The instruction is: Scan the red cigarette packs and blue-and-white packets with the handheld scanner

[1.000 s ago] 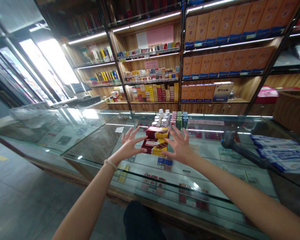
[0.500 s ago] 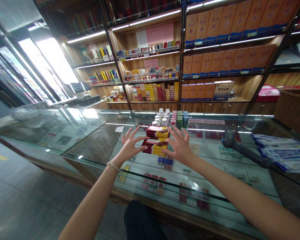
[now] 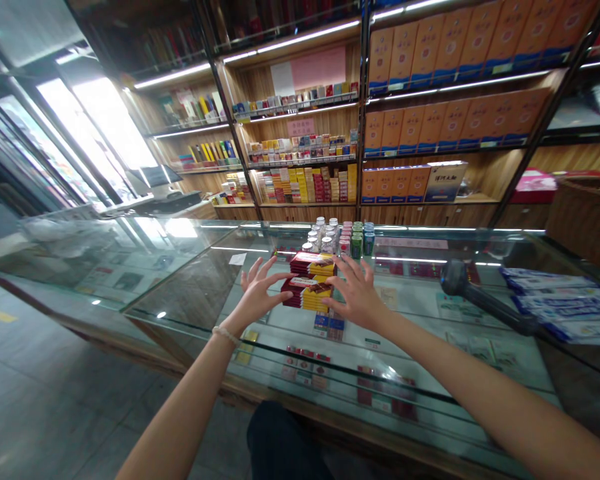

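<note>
Two stacks of flat red and yellow packets stand on the glass counter (image 3: 190, 283): a near stack (image 3: 306, 293) and a far stack (image 3: 313, 264) just behind it. My left hand (image 3: 257, 293) presses against the near stack's left side with fingers spread. My right hand (image 3: 356, 293) lies against its right side, fingers spread too. Both palms squeeze the near stack between them.
Small white-capped bottles (image 3: 323, 235) and coloured cans (image 3: 357, 240) stand behind the stacks. A black handheld scanner (image 3: 480, 300) lies to the right, beside blue and white packets (image 3: 555, 300). Shelves of boxed goods (image 3: 430, 127) fill the back wall. A cash register (image 3: 165, 190) sits far left.
Both hands have closed in slightly on the near stack, which has shifted a little towards me. The view has barely moved.
</note>
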The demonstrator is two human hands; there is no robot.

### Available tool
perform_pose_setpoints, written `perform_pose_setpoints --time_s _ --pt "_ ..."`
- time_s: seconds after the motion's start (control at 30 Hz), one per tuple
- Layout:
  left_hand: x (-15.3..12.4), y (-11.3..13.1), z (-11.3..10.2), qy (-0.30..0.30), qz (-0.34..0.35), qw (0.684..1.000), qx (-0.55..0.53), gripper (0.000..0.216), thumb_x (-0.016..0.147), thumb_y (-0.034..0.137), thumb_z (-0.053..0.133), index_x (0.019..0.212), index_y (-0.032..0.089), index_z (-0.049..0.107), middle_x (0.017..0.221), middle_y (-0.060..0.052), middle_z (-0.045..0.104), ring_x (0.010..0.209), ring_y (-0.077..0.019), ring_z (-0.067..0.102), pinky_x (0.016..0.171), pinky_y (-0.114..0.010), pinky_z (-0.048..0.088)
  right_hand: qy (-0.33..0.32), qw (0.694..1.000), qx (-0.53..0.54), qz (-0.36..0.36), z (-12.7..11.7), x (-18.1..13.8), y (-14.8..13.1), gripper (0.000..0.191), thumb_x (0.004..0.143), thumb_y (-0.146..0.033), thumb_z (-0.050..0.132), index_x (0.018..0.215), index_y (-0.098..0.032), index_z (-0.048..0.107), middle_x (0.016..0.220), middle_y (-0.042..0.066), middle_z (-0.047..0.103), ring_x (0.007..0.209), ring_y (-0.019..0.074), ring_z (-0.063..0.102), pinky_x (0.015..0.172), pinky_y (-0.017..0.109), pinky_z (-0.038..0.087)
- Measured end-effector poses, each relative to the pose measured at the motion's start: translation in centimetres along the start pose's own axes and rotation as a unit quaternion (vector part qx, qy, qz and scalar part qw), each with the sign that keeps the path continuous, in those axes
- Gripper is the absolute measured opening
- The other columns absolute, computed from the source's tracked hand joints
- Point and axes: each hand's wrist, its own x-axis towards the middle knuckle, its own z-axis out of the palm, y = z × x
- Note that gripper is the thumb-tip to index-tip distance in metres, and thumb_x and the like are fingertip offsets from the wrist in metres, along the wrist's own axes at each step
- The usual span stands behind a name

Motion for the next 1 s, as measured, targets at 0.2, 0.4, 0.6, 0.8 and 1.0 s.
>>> perform_pose_setpoints --time_s 0.2,0.4,0.6,0.8,1.0 --pt "-0.1 0.3 -0.4 0.03 0.023 0.999 0.018 0.066 0.09 0.056 0.072 0.151 0.039 0.056 0.174 -0.008 0.031 0.162 -0.0405 0.019 0.126 -0.072 0.008 -0.002 0.999 -0.033 -0.012 -2.0 0.0 1.6 0.06 0.102 -0.062 0.047 0.149 -0.027 0.056 0.173 0.014 0.031 0.161 0.0341 0.019 0.127 0.064 0.01" --pt "0.9 4.4 0.0 0.133 0.077 0.985 0.082 0.075 0.093 0.063 0.063 0.16 0.035 0.045 0.176 -0.01 0.023 0.163 -0.0411 0.011 0.128 -0.066 -0.006 0.022 0.994 -0.109 -0.016 -4.1 -0.9 5.2 0.066 0.104 -0.06 0.045 0.165 -0.036 0.034 0.178 0.011 0.016 0.163 0.0401 0.007 0.123 0.075 0.001" --pt "2.7 9.4 1.1 0.13 0.158 0.97 0.131 0.072 0.093 0.061 0.065 0.159 0.037 0.047 0.175 -0.006 0.028 0.163 -0.0397 0.015 0.127 -0.063 -0.015 0.023 0.989 -0.146 0.005 -5.1 -2.8 8.5 0.068 0.103 -0.061 0.047 0.165 -0.038 0.033 0.178 0.01 0.018 0.163 0.0399 0.007 0.123 0.076 -0.001" --pt "4.5 13.6 2.5 0.12 0.176 0.969 0.126 0.071 0.096 0.06 0.061 0.16 0.036 0.045 0.175 -0.006 0.027 0.163 -0.0393 0.014 0.126 -0.066 -0.016 0.024 0.986 -0.159 0.033 -6.1 -4.5 10.8 0.068 0.103 -0.063 0.046 0.164 -0.035 0.036 0.176 0.011 0.023 0.163 0.0398 0.011 0.123 0.075 0.004" --pt "5.8 18.2 4.0 0.128 0.204 0.965 0.099 0.069 0.097 0.055 0.062 0.161 0.035 0.044 0.175 -0.006 0.028 0.164 -0.0377 0.013 0.128 -0.065 -0.012 0.028 0.979 -0.194 0.057 -8.6 -6.3 13.5 0.067 0.103 -0.062 0.044 0.162 -0.032 0.04 0.175 0.013 0.027 0.162 0.04 0.013 0.124 0.075 0.003"
